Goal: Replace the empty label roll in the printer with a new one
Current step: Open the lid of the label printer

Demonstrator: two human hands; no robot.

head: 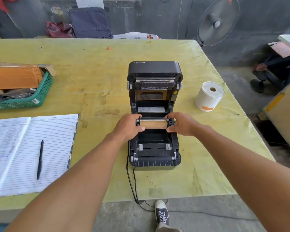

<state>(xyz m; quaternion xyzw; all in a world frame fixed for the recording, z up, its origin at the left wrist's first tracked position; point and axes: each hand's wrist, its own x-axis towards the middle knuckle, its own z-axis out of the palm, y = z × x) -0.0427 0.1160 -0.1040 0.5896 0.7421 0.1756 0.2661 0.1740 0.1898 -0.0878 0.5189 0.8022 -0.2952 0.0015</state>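
Observation:
A black label printer [155, 158] stands on the table with its lid [155, 69] swung up and back. Across its bay lies the empty brown cardboard core [153, 124], mounted between two black end holders. My left hand [127, 127] grips the left end of the core and holder. My right hand [182, 123] grips the right end. The core sits just above the bay, level. A new white label roll [209, 96] stands upright on the table to the right of the printer, apart from both hands.
An open lined notebook [28, 153] with a black pen [40, 159] lies at the left. A green basket [32, 99] with a cardboard box sits behind it. The printer's black cables [132, 186] hang off the table's front edge [174, 197]. A fan [218, 22] stands beyond the far right corner.

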